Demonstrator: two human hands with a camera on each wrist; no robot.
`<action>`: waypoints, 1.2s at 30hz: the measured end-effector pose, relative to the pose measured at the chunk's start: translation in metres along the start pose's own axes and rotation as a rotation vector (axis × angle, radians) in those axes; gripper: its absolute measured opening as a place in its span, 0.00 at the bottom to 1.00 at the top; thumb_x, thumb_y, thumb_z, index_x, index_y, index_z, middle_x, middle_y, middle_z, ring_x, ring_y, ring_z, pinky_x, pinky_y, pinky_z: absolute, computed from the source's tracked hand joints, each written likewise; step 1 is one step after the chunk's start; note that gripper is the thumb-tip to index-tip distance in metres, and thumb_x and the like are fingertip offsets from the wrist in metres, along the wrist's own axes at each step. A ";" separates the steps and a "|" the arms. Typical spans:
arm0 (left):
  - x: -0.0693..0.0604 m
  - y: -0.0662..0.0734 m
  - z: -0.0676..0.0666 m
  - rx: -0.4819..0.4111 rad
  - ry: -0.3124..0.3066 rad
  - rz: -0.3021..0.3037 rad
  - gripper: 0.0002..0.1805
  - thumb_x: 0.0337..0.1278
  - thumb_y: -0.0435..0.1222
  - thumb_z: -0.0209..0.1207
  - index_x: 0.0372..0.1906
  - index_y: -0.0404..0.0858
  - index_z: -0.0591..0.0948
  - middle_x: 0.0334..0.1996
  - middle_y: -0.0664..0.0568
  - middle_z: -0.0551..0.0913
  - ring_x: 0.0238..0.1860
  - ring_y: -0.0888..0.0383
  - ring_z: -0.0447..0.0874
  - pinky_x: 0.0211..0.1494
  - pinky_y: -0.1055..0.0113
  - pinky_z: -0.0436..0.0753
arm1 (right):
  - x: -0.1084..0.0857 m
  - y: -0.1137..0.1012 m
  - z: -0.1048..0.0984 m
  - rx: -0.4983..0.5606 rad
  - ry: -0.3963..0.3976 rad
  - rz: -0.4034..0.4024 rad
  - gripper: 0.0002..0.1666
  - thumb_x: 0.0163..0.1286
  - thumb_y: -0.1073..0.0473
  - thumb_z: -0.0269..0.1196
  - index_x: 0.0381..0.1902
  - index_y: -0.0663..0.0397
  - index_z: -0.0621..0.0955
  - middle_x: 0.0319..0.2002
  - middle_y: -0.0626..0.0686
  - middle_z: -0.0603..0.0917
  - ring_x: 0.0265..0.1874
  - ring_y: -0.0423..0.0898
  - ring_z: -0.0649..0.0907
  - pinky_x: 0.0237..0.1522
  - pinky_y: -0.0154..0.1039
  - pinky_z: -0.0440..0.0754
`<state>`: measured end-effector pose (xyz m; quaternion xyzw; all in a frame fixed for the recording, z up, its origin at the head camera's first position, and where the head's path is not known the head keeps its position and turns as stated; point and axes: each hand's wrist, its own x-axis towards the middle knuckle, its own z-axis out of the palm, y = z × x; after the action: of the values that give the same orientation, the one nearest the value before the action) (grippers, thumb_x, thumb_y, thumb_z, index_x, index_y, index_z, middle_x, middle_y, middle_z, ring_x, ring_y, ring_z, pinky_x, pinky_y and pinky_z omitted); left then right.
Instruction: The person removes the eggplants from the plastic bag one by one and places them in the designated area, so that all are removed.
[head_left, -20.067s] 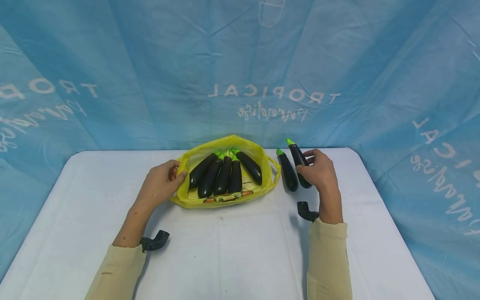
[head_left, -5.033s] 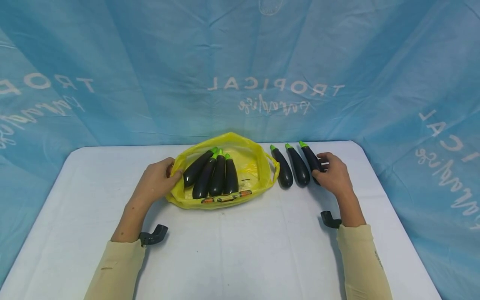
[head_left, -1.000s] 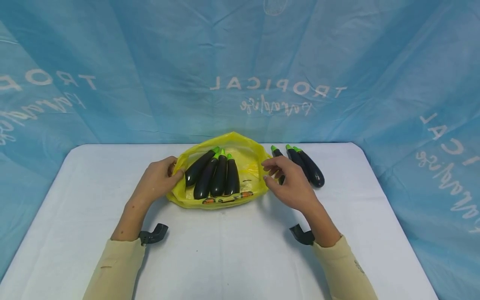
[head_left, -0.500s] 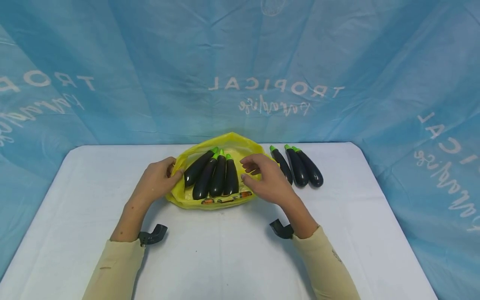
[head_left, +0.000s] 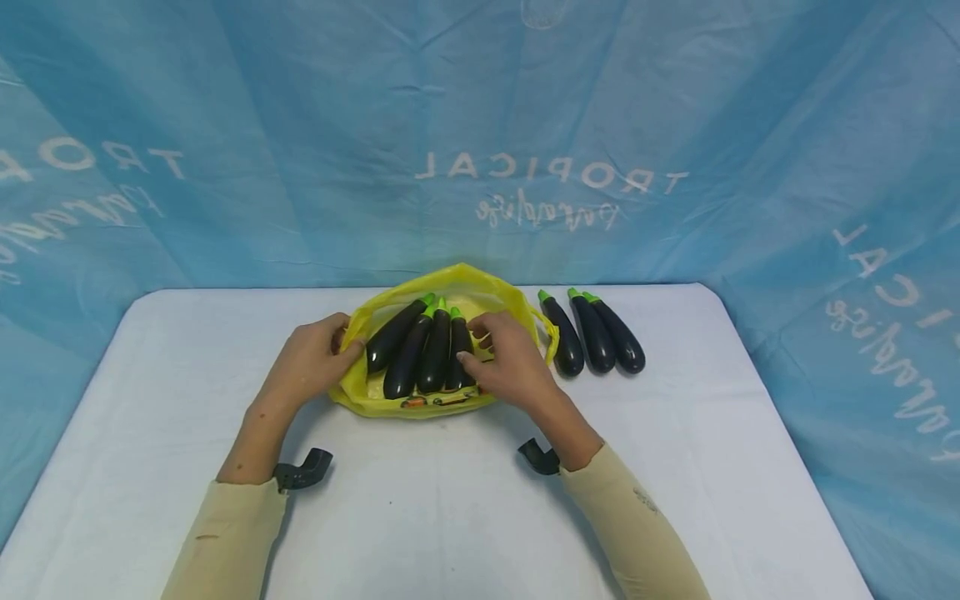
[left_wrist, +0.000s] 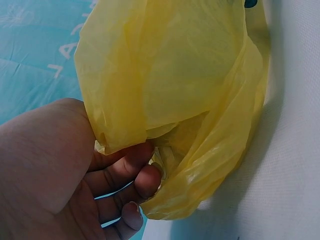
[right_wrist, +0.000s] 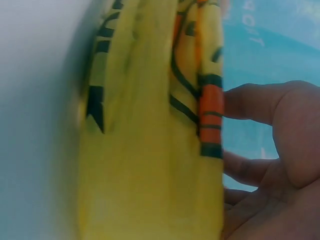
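A yellow plastic bag [head_left: 420, 408] lies on its side with its mouth spread, and several dark eggplants [head_left: 408, 354] with green stems lie inside it. My left hand [head_left: 311, 358] pinches the bag's left rim; in the left wrist view its curled fingers [left_wrist: 125, 170] are at the yellow film. My right hand [head_left: 510, 358] reaches into the mouth, thumb and fingers slightly apart at the rightmost eggplant [head_left: 459, 346] in the bag. In the right wrist view the bag's printed side hides the fingertips of the right hand [right_wrist: 280, 155].
Three more eggplants [head_left: 596, 333] lie side by side on the white table [head_left: 442, 517], right of the bag's handle loop [head_left: 551, 337]. A blue printed curtain [head_left: 480, 125] hangs behind and at the sides. Black curved mounts [head_left: 303, 471] sit on both wrists.
My right hand has moved left from the three eggplants outside, over the bag's rim, to the rightmost eggplant inside. The left hand keeps its grip. Earlier, eggplants came out to the right.
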<state>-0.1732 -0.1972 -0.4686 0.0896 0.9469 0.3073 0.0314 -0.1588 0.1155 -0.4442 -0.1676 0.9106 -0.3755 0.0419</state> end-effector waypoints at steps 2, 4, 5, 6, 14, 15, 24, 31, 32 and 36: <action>0.000 0.000 0.000 -0.002 0.000 0.002 0.10 0.74 0.40 0.59 0.42 0.36 0.76 0.22 0.49 0.71 0.23 0.53 0.71 0.29 0.59 0.71 | 0.001 0.000 0.003 -0.020 -0.008 0.007 0.29 0.73 0.54 0.71 0.66 0.61 0.79 0.59 0.59 0.81 0.53 0.56 0.85 0.55 0.51 0.84; 0.000 -0.001 0.000 -0.002 0.000 0.004 0.10 0.74 0.40 0.59 0.41 0.36 0.76 0.22 0.49 0.70 0.23 0.53 0.71 0.28 0.59 0.71 | 0.002 0.000 0.006 -0.038 -0.023 0.020 0.30 0.73 0.53 0.72 0.66 0.61 0.78 0.59 0.60 0.81 0.53 0.57 0.84 0.55 0.52 0.84; 0.000 -0.001 0.000 -0.001 0.001 0.005 0.10 0.74 0.40 0.59 0.41 0.36 0.76 0.22 0.49 0.70 0.23 0.53 0.70 0.28 0.60 0.71 | 0.002 0.000 0.007 -0.051 -0.033 0.027 0.31 0.73 0.52 0.72 0.67 0.61 0.78 0.59 0.60 0.81 0.53 0.56 0.84 0.55 0.51 0.84; 0.000 -0.001 0.001 0.001 0.004 0.006 0.10 0.74 0.40 0.59 0.41 0.36 0.76 0.22 0.49 0.70 0.22 0.53 0.70 0.28 0.60 0.71 | 0.002 -0.001 0.008 -0.064 -0.042 0.035 0.32 0.73 0.51 0.72 0.67 0.61 0.78 0.59 0.60 0.81 0.53 0.56 0.84 0.55 0.51 0.84; 0.000 -0.001 0.001 0.007 0.010 0.011 0.10 0.74 0.40 0.59 0.40 0.36 0.76 0.21 0.50 0.69 0.22 0.53 0.69 0.28 0.60 0.70 | 0.003 0.000 0.013 -0.109 -0.076 0.103 0.37 0.71 0.47 0.73 0.69 0.60 0.77 0.58 0.60 0.82 0.50 0.53 0.83 0.52 0.50 0.83; 0.000 -0.001 0.001 0.007 0.009 0.010 0.10 0.74 0.40 0.59 0.40 0.36 0.76 0.21 0.49 0.69 0.22 0.53 0.69 0.28 0.60 0.70 | 0.003 0.001 0.014 -0.114 -0.082 0.110 0.37 0.70 0.47 0.73 0.70 0.60 0.76 0.58 0.60 0.82 0.51 0.53 0.82 0.53 0.50 0.83; 0.000 0.000 0.001 0.007 0.006 0.004 0.10 0.74 0.39 0.59 0.40 0.36 0.76 0.21 0.49 0.69 0.23 0.53 0.70 0.28 0.59 0.70 | 0.006 0.001 0.016 -0.130 -0.124 0.165 0.42 0.70 0.45 0.73 0.74 0.59 0.73 0.61 0.59 0.82 0.57 0.54 0.82 0.58 0.51 0.82; 0.000 0.000 0.002 0.007 0.001 0.001 0.10 0.74 0.39 0.59 0.39 0.36 0.75 0.22 0.49 0.69 0.22 0.53 0.69 0.28 0.60 0.70 | 0.006 0.001 0.016 -0.110 -0.151 0.233 0.45 0.69 0.43 0.73 0.74 0.61 0.71 0.57 0.58 0.86 0.55 0.53 0.85 0.57 0.51 0.84; 0.000 0.000 0.002 0.006 0.000 0.000 0.10 0.73 0.39 0.59 0.39 0.36 0.75 0.22 0.49 0.69 0.23 0.52 0.69 0.28 0.60 0.70 | 0.006 0.002 0.015 -0.105 -0.152 0.239 0.45 0.69 0.43 0.73 0.74 0.61 0.71 0.57 0.58 0.86 0.55 0.53 0.85 0.57 0.51 0.84; -0.001 0.001 0.002 0.006 -0.003 -0.005 0.10 0.73 0.39 0.59 0.39 0.36 0.74 0.22 0.49 0.70 0.23 0.52 0.70 0.28 0.60 0.70 | 0.006 0.003 0.016 -0.096 -0.153 0.242 0.46 0.69 0.43 0.74 0.74 0.62 0.71 0.56 0.58 0.86 0.55 0.54 0.85 0.56 0.51 0.84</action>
<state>-0.1722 -0.1957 -0.4699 0.0876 0.9480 0.3041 0.0335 -0.1619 0.1047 -0.4569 -0.0866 0.9352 -0.3097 0.1482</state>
